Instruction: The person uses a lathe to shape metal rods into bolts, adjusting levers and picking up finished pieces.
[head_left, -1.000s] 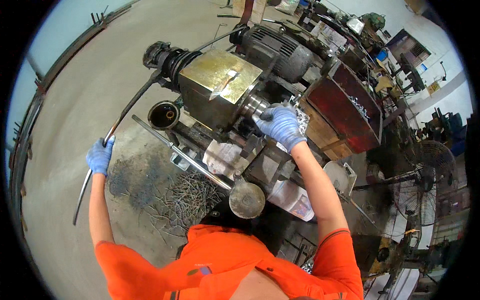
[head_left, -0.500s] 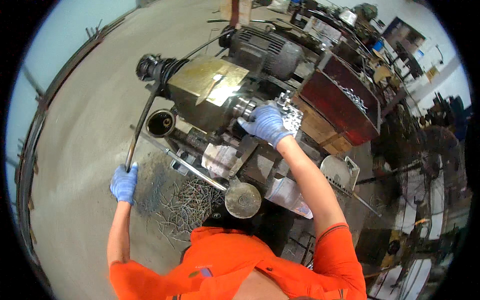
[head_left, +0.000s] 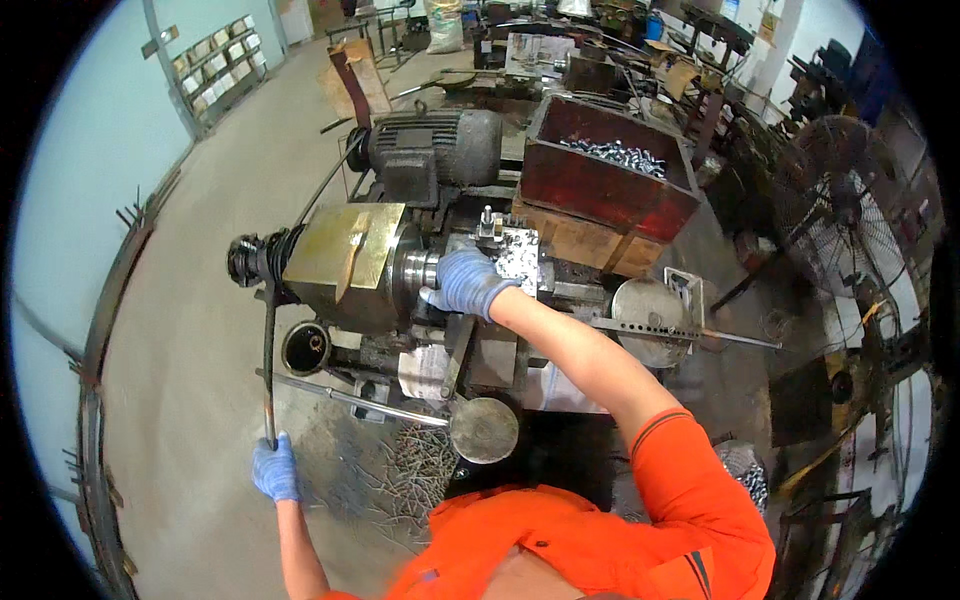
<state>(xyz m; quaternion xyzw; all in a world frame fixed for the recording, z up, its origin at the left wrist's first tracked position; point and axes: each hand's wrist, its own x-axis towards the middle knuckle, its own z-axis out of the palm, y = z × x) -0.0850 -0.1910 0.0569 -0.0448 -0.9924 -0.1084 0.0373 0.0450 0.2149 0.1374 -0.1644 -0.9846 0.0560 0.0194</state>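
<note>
My left hand (head_left: 275, 468), in a blue knit glove, is wrapped round the lower end of a long dark lever rod (head_left: 268, 375). That rod runs up to the spindle's outer end on the left of a small lathe (head_left: 375, 290). At the lathe's metal chuck (head_left: 418, 272), my gloved right hand (head_left: 470, 281) is closed, fingers curled and thumb toward the chuck. Whatever its fingers grip is hidden by the hand. Just past it lies a carriage plate (head_left: 518, 258) strewn with shiny chips, with an upright bolt (head_left: 487, 218) beside it.
Behind stand a dark electric motor (head_left: 425, 148) and a red bin (head_left: 610, 185) of small metal parts. Thin metal rods (head_left: 415, 470) are heaped on the floor near me. A bar with a round metal disc (head_left: 484, 431) juts out in front. A fan (head_left: 830, 210) stands right.
My left hand and the lever's lower end have moved lower in the picture. The view has tilted up, showing more of the room. My right hand remains by the chuck.
</note>
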